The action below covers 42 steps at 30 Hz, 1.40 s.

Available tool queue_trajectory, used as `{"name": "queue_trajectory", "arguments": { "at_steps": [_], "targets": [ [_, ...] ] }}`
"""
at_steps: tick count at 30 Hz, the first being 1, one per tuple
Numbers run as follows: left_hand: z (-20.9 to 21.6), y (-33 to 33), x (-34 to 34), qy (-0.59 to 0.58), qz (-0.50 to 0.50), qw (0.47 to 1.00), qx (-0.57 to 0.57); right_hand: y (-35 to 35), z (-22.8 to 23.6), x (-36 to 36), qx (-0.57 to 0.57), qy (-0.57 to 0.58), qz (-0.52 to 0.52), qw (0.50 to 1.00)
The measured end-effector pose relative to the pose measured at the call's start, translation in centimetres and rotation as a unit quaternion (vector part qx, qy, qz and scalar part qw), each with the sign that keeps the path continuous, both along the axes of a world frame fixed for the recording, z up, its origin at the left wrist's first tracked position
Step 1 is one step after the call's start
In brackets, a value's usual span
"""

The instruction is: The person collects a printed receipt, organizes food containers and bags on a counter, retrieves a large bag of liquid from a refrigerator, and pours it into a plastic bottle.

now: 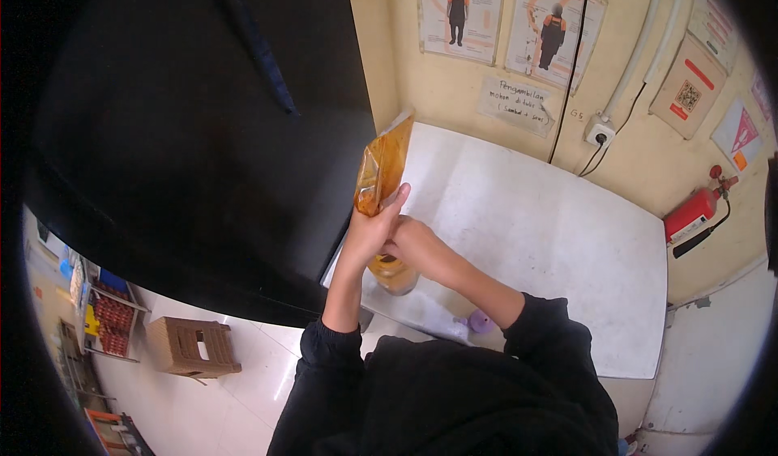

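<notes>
My left hand point(371, 231) is closed round a clear plastic pouch of orange-brown sauce point(385, 164), thumb pointing up along its side. The pouch stands tilted above the hand, and its lower end is hidden. Pressed against the left hand is my right hand point(412, 244), its fingers curled in; what they grip is covered by the hands. Directly below both hands, a clear jar point(395, 279) with orange-brown contents stands near the front left edge of the white table point(551, 237). My hands cover most of its mouth.
A small round purple object point(480, 321) lies by my right forearm. A large black panel point(203, 132) rises along the table's left side. Posters point(460, 10), a wall socket point(600, 132) with cables and a red fire extinguisher point(691, 215) line the wall. A brown stool point(193, 347) stands on the floor.
</notes>
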<state>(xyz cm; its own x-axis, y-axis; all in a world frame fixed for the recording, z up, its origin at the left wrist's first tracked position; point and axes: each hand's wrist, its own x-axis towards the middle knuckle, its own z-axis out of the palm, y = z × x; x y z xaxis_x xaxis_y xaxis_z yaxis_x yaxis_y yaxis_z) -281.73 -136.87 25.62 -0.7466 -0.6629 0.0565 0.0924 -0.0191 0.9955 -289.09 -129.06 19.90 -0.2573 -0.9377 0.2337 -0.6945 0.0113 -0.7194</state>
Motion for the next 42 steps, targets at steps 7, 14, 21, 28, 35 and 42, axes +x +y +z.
{"name": "queue_trajectory", "arguments": {
  "at_steps": [7,14,21,28,35,42],
  "targets": [
    [-0.4,-0.3,0.1,0.012,-0.002,1.0,-0.002,0.2,0.4,0.4,0.032,0.067,0.001,0.997],
    [-0.2,-0.2,0.9,0.004,-0.018,0.999,-0.029,1.0,0.8,-0.1,-0.036,0.046,0.037,0.998],
    [-1.8,1.2,4.3,0.048,-0.141,0.967,-0.206,7.6,1.9,2.1,-0.159,-0.144,-0.131,0.968],
    [-4.0,3.5,5.1,0.054,-0.281,0.7,-0.654,17.9,-2.9,6.3,-0.053,-0.599,-0.069,0.796],
    [-8.0,6.3,5.3,0.256,-0.224,0.721,-0.604,19.2,-4.6,15.9,-0.268,-0.529,-0.177,0.786],
    [-10.8,19.4,8.4,0.3,-0.42,0.726,-0.455,22.8,-11.2,30.0,-0.356,-0.458,-0.543,0.608]
  ]
}}
